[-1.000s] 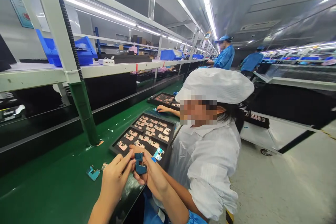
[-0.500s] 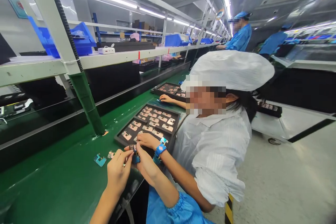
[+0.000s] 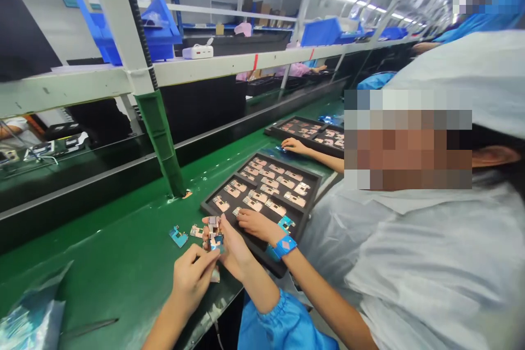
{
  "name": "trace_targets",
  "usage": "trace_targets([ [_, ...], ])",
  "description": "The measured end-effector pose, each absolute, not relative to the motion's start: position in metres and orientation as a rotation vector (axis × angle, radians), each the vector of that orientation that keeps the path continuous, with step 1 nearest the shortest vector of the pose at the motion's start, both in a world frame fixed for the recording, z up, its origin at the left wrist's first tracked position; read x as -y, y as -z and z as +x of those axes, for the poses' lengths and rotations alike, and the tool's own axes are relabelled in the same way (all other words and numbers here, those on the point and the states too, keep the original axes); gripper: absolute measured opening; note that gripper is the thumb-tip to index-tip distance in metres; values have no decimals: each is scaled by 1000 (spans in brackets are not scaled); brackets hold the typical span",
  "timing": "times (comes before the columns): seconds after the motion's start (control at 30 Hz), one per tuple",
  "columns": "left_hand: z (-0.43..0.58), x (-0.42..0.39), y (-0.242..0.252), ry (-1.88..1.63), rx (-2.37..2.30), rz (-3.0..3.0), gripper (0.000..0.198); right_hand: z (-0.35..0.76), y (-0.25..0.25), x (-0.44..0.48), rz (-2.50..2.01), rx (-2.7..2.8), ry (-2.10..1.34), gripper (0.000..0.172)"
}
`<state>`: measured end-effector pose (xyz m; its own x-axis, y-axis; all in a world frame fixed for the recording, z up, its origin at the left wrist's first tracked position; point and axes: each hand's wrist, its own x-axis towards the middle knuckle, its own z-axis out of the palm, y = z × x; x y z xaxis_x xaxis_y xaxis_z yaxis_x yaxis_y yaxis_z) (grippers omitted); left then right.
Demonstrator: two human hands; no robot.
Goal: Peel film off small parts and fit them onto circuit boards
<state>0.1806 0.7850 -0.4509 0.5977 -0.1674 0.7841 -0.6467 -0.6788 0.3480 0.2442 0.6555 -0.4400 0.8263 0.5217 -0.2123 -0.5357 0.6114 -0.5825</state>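
My right hand [image 3: 230, 251] holds a small blue and pink circuit board [image 3: 214, 229] upright above the edge of the green belt [image 3: 123, 262]. My left hand [image 3: 192, 279] is pinched at the board's lower end, its fingertips against my right thumb. Just to the right, a co-worker's hand [image 3: 255, 224] with a blue wristband [image 3: 284, 245] rests on the near corner of a black tray [image 3: 205, 208] filled with several small boards. Two loose pieces [image 3: 179, 237] lie on the belt left of my hands.
A co-worker in white sits close on the right, the other hand [image 3: 294, 146] by a second black tray [image 3: 274, 132]. A green post [image 3: 162, 142] stands behind the belt. A foil bag [image 3: 33, 317] and tweezers [image 3: 88, 328] lie at lower left. Blue bins [image 3: 159, 27] sit on the shelf.
The view has swung down and right, bringing the co-worker closer. My hands have turned the board upright, and the co-worker's hand has drawn back from them onto the tray corner.
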Motion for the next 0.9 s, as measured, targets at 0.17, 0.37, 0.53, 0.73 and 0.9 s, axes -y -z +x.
trace_targets([
  [0.17,177,-791,462,-1112,550,2249,29,247,442,-660,-639,-11,-682,52],
  [0.37,193,-783,447,-1088,302,2232,24,245,442,-659,-582,-12,-738,50],
  [0.53,211,-781,429,-873,162,2179,13,242,443,-659,-596,12,-751,54],
  [0.73,211,-786,433,-804,122,2126,18,240,433,-656,-657,17,-764,56],
  [0.9,202,-786,434,-678,25,2077,26,234,422,-651,-705,47,-788,61],
])
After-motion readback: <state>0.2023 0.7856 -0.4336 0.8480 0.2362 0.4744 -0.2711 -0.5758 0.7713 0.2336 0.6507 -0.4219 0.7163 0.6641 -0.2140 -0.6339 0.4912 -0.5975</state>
